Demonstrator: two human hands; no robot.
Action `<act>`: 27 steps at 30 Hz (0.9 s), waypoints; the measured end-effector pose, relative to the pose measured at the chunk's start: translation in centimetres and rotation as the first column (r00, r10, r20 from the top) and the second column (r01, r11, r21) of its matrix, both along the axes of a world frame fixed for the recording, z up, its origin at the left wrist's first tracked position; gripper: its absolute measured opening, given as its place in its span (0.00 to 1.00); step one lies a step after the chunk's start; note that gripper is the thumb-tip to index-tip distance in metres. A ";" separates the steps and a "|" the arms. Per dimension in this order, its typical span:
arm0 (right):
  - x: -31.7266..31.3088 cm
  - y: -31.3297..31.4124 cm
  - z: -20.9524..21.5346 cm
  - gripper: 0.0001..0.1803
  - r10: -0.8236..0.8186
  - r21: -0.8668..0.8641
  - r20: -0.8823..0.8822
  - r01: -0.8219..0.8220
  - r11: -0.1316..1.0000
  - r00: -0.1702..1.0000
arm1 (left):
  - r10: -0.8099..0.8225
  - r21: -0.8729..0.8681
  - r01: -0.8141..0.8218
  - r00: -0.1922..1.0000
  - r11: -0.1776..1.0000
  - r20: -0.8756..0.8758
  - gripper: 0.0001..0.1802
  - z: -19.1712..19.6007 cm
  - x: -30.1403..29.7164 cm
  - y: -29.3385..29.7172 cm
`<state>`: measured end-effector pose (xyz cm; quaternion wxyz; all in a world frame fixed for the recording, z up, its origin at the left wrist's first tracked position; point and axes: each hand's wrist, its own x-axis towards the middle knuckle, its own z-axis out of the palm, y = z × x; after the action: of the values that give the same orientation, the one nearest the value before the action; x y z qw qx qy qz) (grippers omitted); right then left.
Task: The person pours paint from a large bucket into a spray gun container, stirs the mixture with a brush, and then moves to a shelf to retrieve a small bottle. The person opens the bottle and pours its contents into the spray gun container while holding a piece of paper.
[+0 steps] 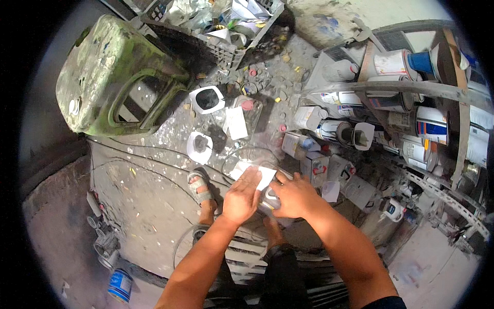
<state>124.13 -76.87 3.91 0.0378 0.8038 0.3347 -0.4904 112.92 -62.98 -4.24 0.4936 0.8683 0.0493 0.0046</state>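
Now the left hand (pixel 242 198) presses flat, fingers spread, on a white paper sheet (pixel 265 175) over a clear container (pixel 267 201), just at 9 o'clock of the right hand (pixel 293 195), which grips the container; better to keep the sheet centred and the container steady.

white label (pixel 256 175) under hands | white-blue cans (pixel 431 126) on right shelf

Both forearms are seen bare. A dark sleeve edge (pixel 383 304) is visible at the near right. A grey strapped sandal (pixel 200 188) is worn, and dark trousers (pixel 280 280) below.
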 end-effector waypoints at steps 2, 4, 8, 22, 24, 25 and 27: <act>-0.1 -0.6 -0.1 0.44 -0.021 -0.001 0.073 0.021 1.000 0.997 | -0.009 0.039 0.008 1.000 0.999 0.028 0.18 0.4 1.3 -0.1; 0.1 -1.2 -0.2 0.46 -0.079 0.044 0.141 0.073 0.996 0.987 | 0.047 -0.099 -0.045 0.999 0.994 0.019 0.17 0.2 2.8 -0.4; 1.0 -3.2 -2.3 0.48 -0.235 0.124 0.264 0.208 0.970 0.935 | 0.302 -0.534 -0.523 0.841 0.664 -0.449 0.14 -0.1 4.7 -0.7; 6.5 -2.0 -17.1 0.49 -0.740 0.351 0.489 0.672 0.652 0.462 | 0.210 -0.694 -0.716 0.669 -0.076 -0.713 0.14 -0.1 3.8 2.7; 6.6 -1.2 -18.8 0.49 -0.755 0.372 0.509 0.685 0.627 0.414 | 0.243 -0.674 -0.738 0.649 -0.028 -0.721 0.09 -0.8 2.4 3.2; 6.6 -0.8 -19.3 0.49 -0.760 0.378 0.519 0.691 0.615 0.392 | 0.266 -0.651 -0.759 0.625 -0.014 -0.734 0.09 -1.1 1.6 3.4; 6.3 0.3 -20.4 0.49 -0.783 0.372 0.503 0.725 0.579 0.367 | 0.309 -0.605 -0.796 0.578 0.010 -0.755 0.09 -1.7 -0.1 3.8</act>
<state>130.43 -76.61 -16.47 -0.1178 0.9792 -0.0815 -0.1433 112.77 -59.21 -5.99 0.8204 0.2868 0.4946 -0.0087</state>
